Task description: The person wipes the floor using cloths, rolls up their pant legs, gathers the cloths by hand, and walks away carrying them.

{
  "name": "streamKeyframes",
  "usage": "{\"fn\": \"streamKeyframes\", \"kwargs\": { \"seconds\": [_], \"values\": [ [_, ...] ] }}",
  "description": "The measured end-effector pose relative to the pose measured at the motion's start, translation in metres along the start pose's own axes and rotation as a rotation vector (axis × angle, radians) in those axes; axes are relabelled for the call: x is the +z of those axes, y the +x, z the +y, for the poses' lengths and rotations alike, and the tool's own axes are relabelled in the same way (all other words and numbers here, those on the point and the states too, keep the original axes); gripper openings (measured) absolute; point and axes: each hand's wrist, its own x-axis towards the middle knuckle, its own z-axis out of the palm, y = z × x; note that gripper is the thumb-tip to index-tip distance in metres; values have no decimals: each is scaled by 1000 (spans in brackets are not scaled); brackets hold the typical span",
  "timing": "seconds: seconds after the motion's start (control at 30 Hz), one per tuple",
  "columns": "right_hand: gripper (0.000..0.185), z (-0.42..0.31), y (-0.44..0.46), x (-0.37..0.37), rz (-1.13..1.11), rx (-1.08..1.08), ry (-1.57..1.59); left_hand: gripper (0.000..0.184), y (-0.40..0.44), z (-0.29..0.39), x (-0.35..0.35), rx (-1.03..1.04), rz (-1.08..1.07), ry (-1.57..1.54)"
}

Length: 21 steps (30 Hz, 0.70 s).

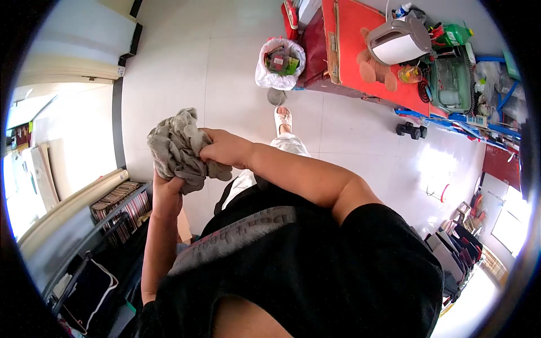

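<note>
A bunched grey-brown cloth [179, 147] is held up between my hands, left of the middle of the view. My left hand [167, 190] grips its lower side, with the fingers mostly hidden behind the folds. From the right, my right hand [225, 147] clutches the cloth, its thumb and fingers pressed into the crumpled fabric. The cloth hangs in folds above the pale tiled floor [236, 73].
A lined waste bin [261, 69] stands beside a red-topped table [349, 34] holding a kettle [400, 42] and a green basket [451, 101]. Dumbbells [411, 130] lie on the floor at right. A rack [121, 208] stands at lower left, below a bright doorway.
</note>
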Motion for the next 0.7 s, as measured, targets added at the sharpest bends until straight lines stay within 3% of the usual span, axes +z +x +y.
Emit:
{"fn": "streamKeyframes", "kwargs": {
  "seconds": [0.1,0.4,0.57,0.7],
  "values": [
    [48,-3,2,-23,44,2,-32,54,24,1,15,21,-130,21],
    [44,-30,-1,-146,342,-85,259,60,154,-3,121,-58,-319,177],
    [43,-12,18,-237,634,-55,134,62,240,-37,176,-20,-350,326],
    [43,20,48,-302,866,-76,-104,66,288,-56,214,36,-256,695]
  ]
}}
